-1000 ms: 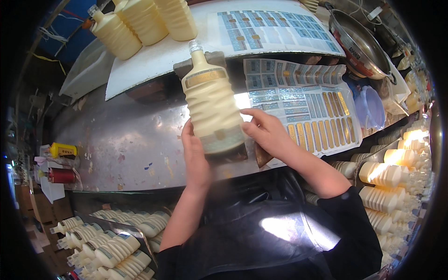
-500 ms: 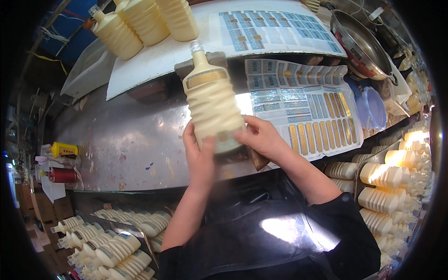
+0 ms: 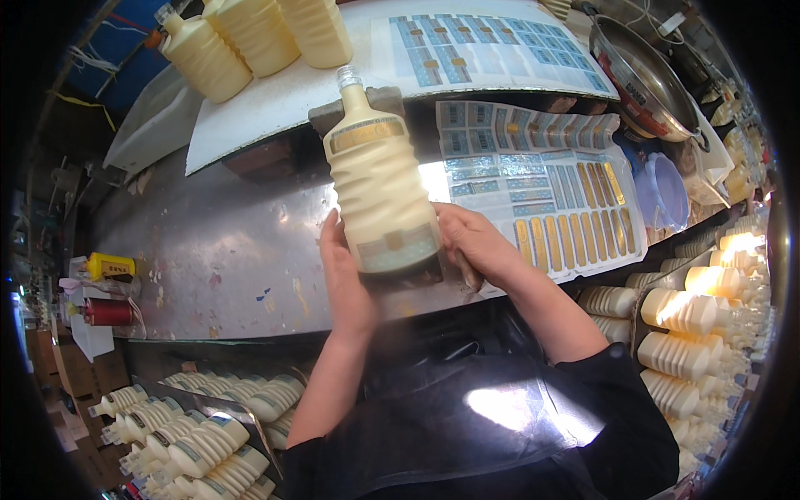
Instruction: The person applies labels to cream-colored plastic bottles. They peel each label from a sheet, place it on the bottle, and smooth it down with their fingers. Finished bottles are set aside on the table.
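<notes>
A cream-coloured glass bottle (image 3: 379, 187) with wavy ridged sides and a clear threaded neck lies tilted, neck away from me, on a dark block-like rest. A gold label (image 3: 367, 136) spans its shoulder, and a pale blue-green label (image 3: 398, 250) sits low on its front. My left hand (image 3: 346, 279) is curved against the bottle's lower left side, its fingers partly hidden behind the glass. Against the lower right side rests my right hand (image 3: 477, 242), fingers bent round the edge. Between them, the two hands hold the bottle.
Sheets of blue and gold labels (image 3: 542, 192) lie right of the bottle; another label sheet (image 3: 492, 50) is on the raised white board (image 3: 250, 125). Several cream bottles (image 3: 308, 33) stand there. A steel pan (image 3: 650, 79) is far right. Racks of bottles (image 3: 200, 433) flank me below.
Both thumbs have come off the front of the lower label and moved to the bottle's sides, so the label shows fully. The bottle has barely shifted.
</notes>
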A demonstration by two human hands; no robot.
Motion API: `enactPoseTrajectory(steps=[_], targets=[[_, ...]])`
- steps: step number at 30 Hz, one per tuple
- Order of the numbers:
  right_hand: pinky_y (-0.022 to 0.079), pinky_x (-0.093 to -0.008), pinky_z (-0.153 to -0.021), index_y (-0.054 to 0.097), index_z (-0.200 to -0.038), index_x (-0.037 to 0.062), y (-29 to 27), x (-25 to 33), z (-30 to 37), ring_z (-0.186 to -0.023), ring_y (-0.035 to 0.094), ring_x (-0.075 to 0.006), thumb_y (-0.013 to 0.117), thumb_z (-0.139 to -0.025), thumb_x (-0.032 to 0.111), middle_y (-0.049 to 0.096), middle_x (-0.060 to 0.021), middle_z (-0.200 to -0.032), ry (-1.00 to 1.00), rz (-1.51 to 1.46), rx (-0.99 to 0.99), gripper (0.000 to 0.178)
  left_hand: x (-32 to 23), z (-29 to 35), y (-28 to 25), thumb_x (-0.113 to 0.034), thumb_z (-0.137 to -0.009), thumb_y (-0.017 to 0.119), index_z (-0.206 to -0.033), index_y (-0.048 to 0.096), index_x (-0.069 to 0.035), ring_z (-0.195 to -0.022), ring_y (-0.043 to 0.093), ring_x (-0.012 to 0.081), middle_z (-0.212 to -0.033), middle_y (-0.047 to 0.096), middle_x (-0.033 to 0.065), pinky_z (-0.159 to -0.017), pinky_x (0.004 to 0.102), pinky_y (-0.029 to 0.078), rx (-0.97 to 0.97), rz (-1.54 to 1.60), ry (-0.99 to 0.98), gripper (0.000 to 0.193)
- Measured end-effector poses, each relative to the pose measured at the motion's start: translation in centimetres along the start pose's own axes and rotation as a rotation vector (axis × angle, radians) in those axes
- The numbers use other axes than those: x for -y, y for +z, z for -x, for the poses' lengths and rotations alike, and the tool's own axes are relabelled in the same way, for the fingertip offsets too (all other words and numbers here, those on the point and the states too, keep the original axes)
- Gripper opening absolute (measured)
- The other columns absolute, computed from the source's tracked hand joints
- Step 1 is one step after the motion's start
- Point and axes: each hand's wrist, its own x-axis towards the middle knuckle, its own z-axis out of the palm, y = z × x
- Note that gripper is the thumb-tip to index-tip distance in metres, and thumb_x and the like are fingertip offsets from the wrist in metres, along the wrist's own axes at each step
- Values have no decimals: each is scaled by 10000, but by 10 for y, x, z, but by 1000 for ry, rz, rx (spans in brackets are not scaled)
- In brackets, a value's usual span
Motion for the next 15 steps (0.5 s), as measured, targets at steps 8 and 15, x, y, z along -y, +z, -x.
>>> enactPoseTrajectory(steps=[8, 15], targets=[[457, -197, -603, 491, -1502, 42, 3, -13, 1, -713, 542, -36, 532, -1079, 363, 620, 13, -881, -51, -16, -31, 533, 7, 6, -14, -326, -1110, 440, -1519, 360, -35, -1366, 455, 229, -1470, 461, 125, -1174, 388, 334, 39, -83, -13, 508], [518, -297, -915, 525, -1462, 22, 12, -20, -3, -1044, 629, -128, 606, -1032, 282, 693, -91, -1170, -197, 124, -71, 509, 9, 5, -9, -231, -1058, 513, -1474, 377, -5, -1343, 438, 216, -1430, 461, 123, -1164, 375, 328, 25, -95, 31, 492]])
